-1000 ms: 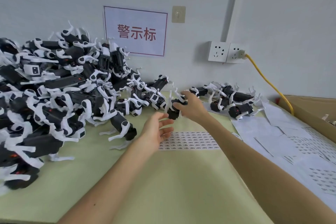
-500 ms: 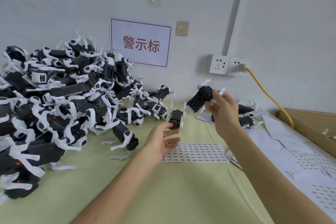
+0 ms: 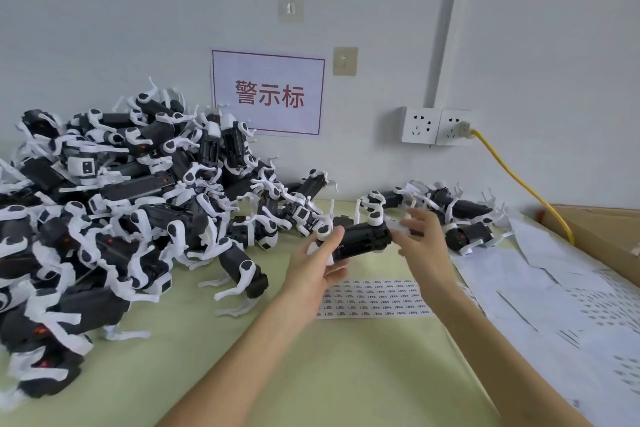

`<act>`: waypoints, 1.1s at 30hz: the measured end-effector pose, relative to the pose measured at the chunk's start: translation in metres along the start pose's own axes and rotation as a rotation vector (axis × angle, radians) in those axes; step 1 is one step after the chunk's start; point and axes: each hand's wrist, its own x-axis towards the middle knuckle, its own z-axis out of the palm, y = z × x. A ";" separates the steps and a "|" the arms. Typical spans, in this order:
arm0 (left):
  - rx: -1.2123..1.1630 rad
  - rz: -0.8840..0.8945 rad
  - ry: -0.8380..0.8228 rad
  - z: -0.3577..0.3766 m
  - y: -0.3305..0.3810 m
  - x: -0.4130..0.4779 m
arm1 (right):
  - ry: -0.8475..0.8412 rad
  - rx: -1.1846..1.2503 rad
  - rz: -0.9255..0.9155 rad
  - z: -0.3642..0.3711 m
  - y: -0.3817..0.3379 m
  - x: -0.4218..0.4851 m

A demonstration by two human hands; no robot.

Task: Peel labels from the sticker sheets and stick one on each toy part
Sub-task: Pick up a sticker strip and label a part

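A black toy part [image 3: 360,241] with white legs is held above the table [image 3: 311,374], just behind the sticker sheet [image 3: 374,298] lying flat there. Its left end is gripped by the left hand [image 3: 313,263], thumb curled over the top. The right hand [image 3: 424,246] is seen at its right end with fingers spread; whether anything is grasped there cannot be told through the blur. 1 label is judged to be due next. The part is best steadied in the left hand alone, a flat black face turned up, so that the right hand is freed for peeling. A label corner should be lifted cleanly, and the white legs kept off the sheet.
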 end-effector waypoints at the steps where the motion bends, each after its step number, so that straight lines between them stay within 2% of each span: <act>1: 0.036 0.006 0.047 0.000 -0.001 0.001 | 0.033 -0.139 -0.170 -0.001 0.000 -0.001; 2: 0.065 0.008 0.089 0.000 -0.002 0.001 | 0.010 -0.237 -0.309 -0.002 -0.001 -0.002; 4: 0.071 0.004 0.127 -0.002 -0.003 0.002 | -0.132 -0.306 -0.456 -0.002 -0.003 -0.003; 7: 0.052 0.012 0.115 -0.004 -0.001 0.002 | -0.294 -0.414 -0.542 0.004 -0.001 -0.006; 10: 0.057 0.005 0.065 -0.004 0.000 0.001 | -0.316 -0.597 -0.640 0.010 0.006 -0.009; 16: 0.024 0.043 0.074 0.004 0.002 -0.003 | -0.246 -0.566 -0.625 0.011 0.011 -0.009; 23: 0.061 0.060 -0.024 -0.003 0.013 -0.006 | -0.218 -0.546 -0.644 0.012 0.009 -0.010; 28: -0.143 0.009 -0.056 -0.004 0.015 -0.006 | -0.240 -0.566 -0.675 0.014 0.007 -0.014; 31: -0.313 -0.041 -0.127 -0.007 0.016 -0.004 | -0.220 -0.476 -0.614 0.013 0.005 -0.013; 33: -0.283 -0.052 -0.183 -0.009 0.019 -0.002 | -0.190 -0.399 -0.538 0.013 0.003 -0.011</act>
